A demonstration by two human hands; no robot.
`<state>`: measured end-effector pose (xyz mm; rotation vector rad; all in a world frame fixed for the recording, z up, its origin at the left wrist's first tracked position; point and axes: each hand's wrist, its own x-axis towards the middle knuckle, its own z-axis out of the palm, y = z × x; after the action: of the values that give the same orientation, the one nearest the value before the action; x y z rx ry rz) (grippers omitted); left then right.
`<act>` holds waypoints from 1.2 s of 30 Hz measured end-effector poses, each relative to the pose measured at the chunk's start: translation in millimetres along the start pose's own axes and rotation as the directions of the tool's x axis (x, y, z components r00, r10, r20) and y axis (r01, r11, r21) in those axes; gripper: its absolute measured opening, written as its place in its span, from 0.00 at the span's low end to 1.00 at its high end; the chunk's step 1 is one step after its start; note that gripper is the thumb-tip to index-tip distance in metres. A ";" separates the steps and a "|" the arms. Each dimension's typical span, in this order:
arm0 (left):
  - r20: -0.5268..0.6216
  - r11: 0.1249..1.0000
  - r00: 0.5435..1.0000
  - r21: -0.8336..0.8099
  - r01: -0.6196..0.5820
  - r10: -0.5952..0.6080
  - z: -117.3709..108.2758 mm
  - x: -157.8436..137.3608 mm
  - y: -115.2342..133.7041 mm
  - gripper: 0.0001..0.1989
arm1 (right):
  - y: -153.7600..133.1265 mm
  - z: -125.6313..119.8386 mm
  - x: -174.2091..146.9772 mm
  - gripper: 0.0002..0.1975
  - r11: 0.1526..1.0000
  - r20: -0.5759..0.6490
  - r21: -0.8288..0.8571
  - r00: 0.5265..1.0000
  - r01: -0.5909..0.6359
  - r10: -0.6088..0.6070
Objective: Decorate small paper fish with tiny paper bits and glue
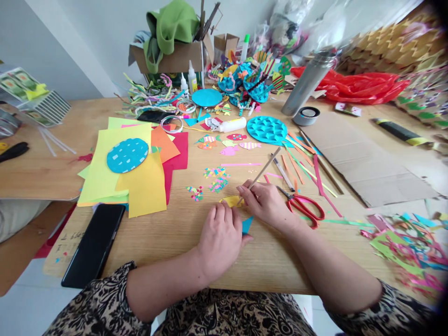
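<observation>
My right hand point(264, 201) is closed around a thin wooden stick point(265, 167), held like a pen. The stick's lower tip meets a yellow paper cutout point(231, 201) on the table. My left hand point(221, 240) lies palm down, its fingers together and their tips pressing the cutout's near edge; part of it is hidden beneath them. A blue paper piece point(247, 225) shows beside my left thumb. Small piles of confetti-like paper bits point(217, 184) lie just beyond. Several patterned paper fish point(250, 145) are farther back. Red-handled scissors point(304, 205) rest right of my right hand.
Coloured paper sheets point(105, 154) and a black phone point(94, 245) are at left. Blue discs point(266, 129), glue bottles point(233, 125) and a steel flask point(308, 84) stand or lie behind. Cardboard point(364, 163) and paper scraps point(402, 247) lie right. Another person's arm point(28, 242) is at left.
</observation>
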<state>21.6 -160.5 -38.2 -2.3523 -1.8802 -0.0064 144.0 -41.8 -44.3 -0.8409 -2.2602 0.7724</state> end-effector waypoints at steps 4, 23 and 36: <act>0.010 1.000 1.000 -0.005 0.002 -0.002 -0.3 0.5 -0.5 0.34 | -0.2 0.1 0.7 0.17 1.000 0.003 -0.004 1.000 -0.001 0.001; 0.017 1.000 1.000 -0.017 -0.001 0.002 -1.8 0.3 -0.3 0.33 | 0.7 2.1 -0.2 0.16 1.000 0.015 -0.022 1.000 0.006 -0.006; 0.001 1.000 1.000 -0.012 0.003 -0.003 -1.0 0.5 -0.4 0.33 | -2.7 1.1 0.2 0.18 1.000 0.024 -0.012 1.000 -0.019 0.020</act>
<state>21.4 -160.1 -37.1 -2.3571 -1.8893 -0.0169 142.1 -43.7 -43.1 -0.8647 -2.2826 0.7828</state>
